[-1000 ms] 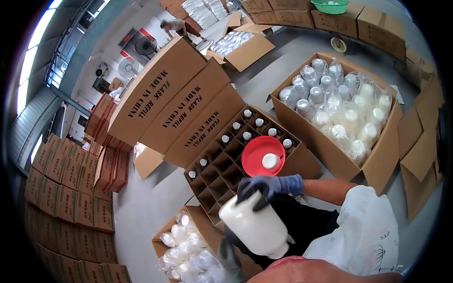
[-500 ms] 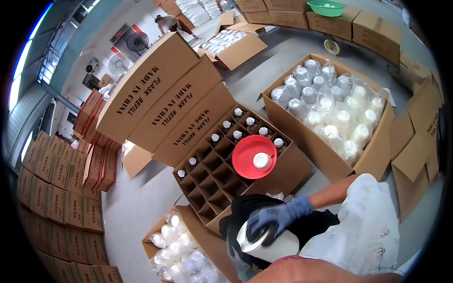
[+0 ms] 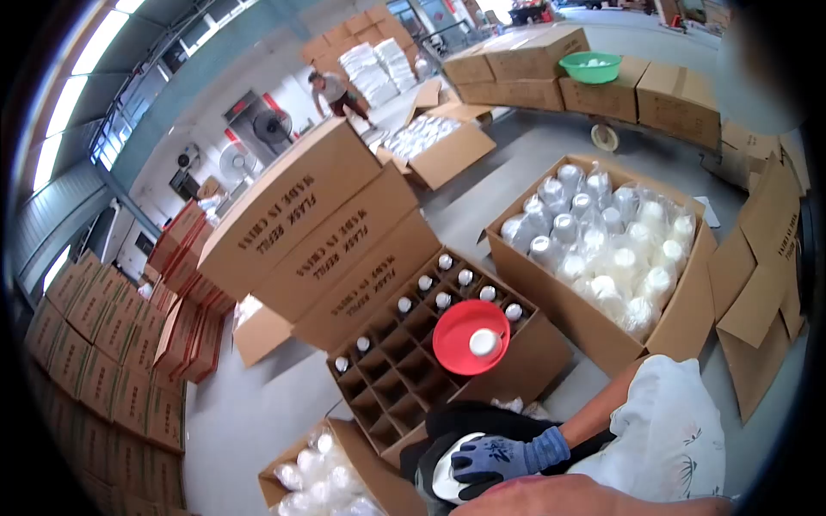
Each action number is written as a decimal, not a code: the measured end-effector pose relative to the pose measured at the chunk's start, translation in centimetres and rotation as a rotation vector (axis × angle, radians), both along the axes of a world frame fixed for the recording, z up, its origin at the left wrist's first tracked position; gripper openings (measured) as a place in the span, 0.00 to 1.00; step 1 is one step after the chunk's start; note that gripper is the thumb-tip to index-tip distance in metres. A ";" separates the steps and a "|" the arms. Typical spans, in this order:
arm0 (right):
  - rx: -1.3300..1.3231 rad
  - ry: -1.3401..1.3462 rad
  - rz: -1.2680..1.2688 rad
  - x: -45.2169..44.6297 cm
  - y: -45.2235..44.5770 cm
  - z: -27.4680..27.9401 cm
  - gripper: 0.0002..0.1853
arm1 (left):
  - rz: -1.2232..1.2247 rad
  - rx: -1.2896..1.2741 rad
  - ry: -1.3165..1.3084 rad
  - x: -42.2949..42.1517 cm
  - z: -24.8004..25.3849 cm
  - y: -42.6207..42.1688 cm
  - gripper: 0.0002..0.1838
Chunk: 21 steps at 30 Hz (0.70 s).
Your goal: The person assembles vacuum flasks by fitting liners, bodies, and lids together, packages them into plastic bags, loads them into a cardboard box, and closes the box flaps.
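Observation:
In a blue-grey glove with dark fingers, my right hand (image 3: 499,458) is closed over a white cylindrical flask (image 3: 444,475) in my lap. Its pale round end shows left of the fingers; the glove and forearm cover most of the rest. My left forearm (image 3: 585,497) crosses the bottom edge, and the left hand is largely hidden behind the flask. Just beyond my lap stands a divided carton (image 3: 404,370) with several white-capped refills in its cells. A red dish (image 3: 456,331) holding a white cap (image 3: 483,342) rests on its right part.
A carton of plastic-wrapped flasks (image 3: 602,258) stands at the right, and another carton of wrapped pieces (image 3: 320,473) at lower left. Stacked red-brown cartons (image 3: 112,370) line the left. A loaded trolley (image 3: 605,136) carries a green basin (image 3: 590,69). A person (image 3: 337,95) is in the background.
The whole view has shifted, so the cartons sit lower in it. My right hand has turned and now covers more of the flask. The background person stands more upright.

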State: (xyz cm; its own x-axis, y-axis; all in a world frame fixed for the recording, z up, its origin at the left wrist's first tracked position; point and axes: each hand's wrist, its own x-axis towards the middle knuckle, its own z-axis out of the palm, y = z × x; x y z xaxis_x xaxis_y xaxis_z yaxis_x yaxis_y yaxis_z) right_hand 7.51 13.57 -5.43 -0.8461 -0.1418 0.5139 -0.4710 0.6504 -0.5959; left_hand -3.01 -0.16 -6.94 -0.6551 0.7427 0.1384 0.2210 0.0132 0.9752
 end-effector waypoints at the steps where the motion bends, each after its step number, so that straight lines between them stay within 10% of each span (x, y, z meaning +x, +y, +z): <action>1: -0.012 -0.155 -0.015 0.6 -0.5 1.3 0.27 | 0.003 0.004 0.001 0.2 -0.1 -0.5 0.19; 7: -0.281 -0.027 0.368 0.5 7.9 0.2 0.14 | 0.036 0.018 0.011 1.0 0.8 -3.5 0.20; 14: -0.758 -0.616 -0.074 -0.3 4.0 2.3 0.31 | 0.032 0.118 0.038 1.2 1.4 -1.5 0.21; 17: -0.330 -0.448 -0.351 -0.9 3.9 0.3 0.22 | 0.066 0.102 0.176 3.6 1.9 -1.7 0.21; 21: -0.140 -0.359 0.169 -3.7 5.9 -0.8 0.23 | 0.156 -0.117 0.590 7.7 4.1 -2.5 0.21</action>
State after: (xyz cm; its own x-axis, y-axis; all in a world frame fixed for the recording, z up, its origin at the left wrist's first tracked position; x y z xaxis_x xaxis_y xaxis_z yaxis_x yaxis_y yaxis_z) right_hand 3.82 19.45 -6.27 -0.9457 -0.2442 0.2144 -0.3103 0.4828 -0.8189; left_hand 4.64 -2.62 -2.87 -0.5950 0.6769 0.4335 0.7093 0.1885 0.6792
